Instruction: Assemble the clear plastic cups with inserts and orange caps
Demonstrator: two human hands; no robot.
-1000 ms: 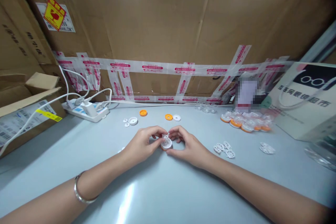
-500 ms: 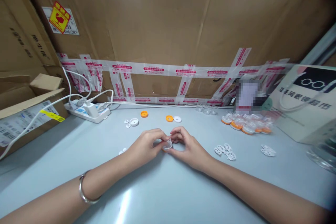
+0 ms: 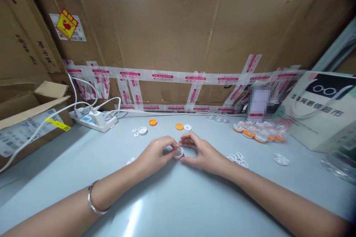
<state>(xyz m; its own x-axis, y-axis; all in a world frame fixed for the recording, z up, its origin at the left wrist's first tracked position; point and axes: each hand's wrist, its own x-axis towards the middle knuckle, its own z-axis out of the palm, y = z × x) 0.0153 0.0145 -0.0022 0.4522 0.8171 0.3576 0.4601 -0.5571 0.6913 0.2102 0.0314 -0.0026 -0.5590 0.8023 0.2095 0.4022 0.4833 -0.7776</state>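
Observation:
My left hand (image 3: 158,152) pinches a small round plastic piece (image 3: 179,152) between thumb and fingers, near the middle of the table. The piece has a whitish, partly clear top and an orange lower edge, and the left fingers hide some of it. Just to its right is my right hand (image 3: 203,152), curved, with a gap between thumb and fingers. Its fingertips lie close to the piece; whether the thumb touches it I cannot tell. Behind my hands lie an orange ring (image 3: 179,127) and a white ring (image 3: 187,127).
Clear-and-orange round pieces (image 3: 260,135) are heaped at the right. Several white spoked discs (image 3: 238,159) lie near my right wrist. Left of centre are an orange cap (image 3: 152,122) and a white cap (image 3: 142,130). A power strip (image 3: 97,120) and paper bag (image 3: 319,111) flank the table.
My right thumb and fingers have spread apart a little and sit slightly off the piece. My left hand still grips it. The whole view has shifted slightly.

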